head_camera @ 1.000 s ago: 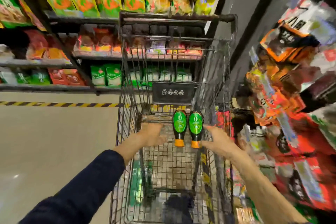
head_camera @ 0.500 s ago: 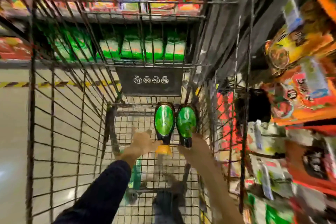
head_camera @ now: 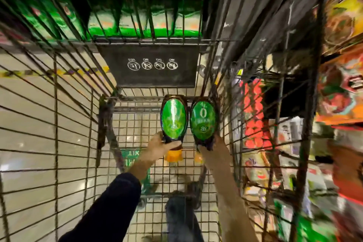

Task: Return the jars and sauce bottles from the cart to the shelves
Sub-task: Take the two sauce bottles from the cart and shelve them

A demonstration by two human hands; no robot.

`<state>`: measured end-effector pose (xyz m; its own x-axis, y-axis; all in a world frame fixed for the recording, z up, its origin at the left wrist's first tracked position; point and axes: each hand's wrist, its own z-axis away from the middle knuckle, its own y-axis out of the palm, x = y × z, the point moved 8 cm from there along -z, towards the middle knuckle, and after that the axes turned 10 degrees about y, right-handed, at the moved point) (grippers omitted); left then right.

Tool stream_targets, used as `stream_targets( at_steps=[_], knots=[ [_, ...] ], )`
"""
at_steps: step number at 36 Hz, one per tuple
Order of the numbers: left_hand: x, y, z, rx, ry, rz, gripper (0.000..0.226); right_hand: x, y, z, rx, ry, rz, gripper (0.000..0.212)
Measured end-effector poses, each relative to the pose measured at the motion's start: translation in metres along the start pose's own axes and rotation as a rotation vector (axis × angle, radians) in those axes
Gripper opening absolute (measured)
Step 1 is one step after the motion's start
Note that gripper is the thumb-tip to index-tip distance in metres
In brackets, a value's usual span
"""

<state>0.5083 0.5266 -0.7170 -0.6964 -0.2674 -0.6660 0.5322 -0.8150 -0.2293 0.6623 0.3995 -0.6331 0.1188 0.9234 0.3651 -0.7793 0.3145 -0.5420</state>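
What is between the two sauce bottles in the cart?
Nothing, in the head view: the left bottle and the right bottle are side by side, with only a thin gap showing the cart mesh.

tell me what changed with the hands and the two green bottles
Both hands reached forward, deeper into the cart: the left hand now grips the left bottle, and the right hand grips the right bottle. The bottles stayed side by side.
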Motion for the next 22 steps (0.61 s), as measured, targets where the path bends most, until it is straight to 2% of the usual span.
stream_targets(
  at_steps=[8, 12, 18, 22],
  knots=[
    [-0.002, 0.003, -0.002, -0.033, 0.023, 0.097, 0.053, -0.012, 0.015, -0.025, -0.024, 0.130, -0.163, 0.061],
    [0.001, 0.004, -0.003, -0.012, 0.020, 0.112, 0.059, -0.017, 0.019, -0.035, -0.025, 0.150, -0.216, 0.060],
    [0.001, 0.005, 0.000, -0.006, 0.000, 0.149, 0.065, -0.024, 0.030, -0.035, 0.014, 0.168, -0.527, 0.051],
    [0.001, 0.005, 0.003, -0.016, -0.025, 0.186, 0.061, -0.025, 0.033, -0.034, -0.023, 0.190, -0.605, 0.052]
  ],
)
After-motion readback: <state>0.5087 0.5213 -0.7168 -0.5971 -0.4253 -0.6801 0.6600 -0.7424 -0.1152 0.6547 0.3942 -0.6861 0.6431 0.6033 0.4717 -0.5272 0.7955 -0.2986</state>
